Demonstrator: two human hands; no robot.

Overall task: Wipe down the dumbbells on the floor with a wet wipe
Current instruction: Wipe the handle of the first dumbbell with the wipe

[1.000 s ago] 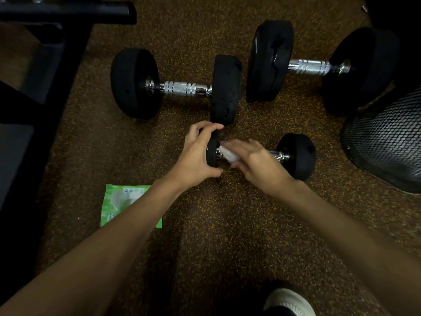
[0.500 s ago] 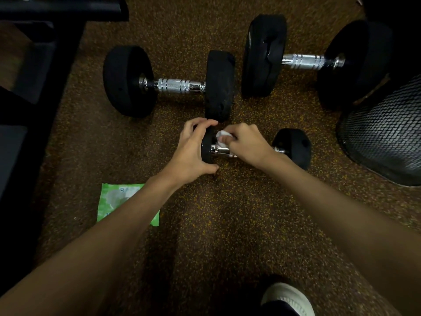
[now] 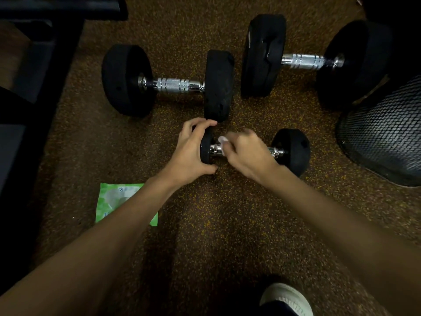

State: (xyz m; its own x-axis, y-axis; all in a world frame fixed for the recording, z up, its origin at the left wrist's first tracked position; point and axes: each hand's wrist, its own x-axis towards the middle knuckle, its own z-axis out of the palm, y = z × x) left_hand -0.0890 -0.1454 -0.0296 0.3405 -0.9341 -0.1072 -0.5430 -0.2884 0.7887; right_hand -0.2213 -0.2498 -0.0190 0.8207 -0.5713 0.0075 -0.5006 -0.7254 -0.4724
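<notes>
Left hand [image 3: 191, 153] grips end of dumbbell [image 3: 291, 151].

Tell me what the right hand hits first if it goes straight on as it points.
Probably the small dumbbell's left head, which the left hand grips; the right hand, pinching the wet wipe on the handle, points left toward it.

Bare left forearm [image 3: 109, 242] and right forearm [image 3: 337, 215]; one white shoe [image 3: 288, 297] under a dark trouser leg [image 3: 274, 311]

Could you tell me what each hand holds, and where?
Left hand grips the small black dumbbell by its left head; right hand holds a white wet wipe on its chrome handle.
</notes>
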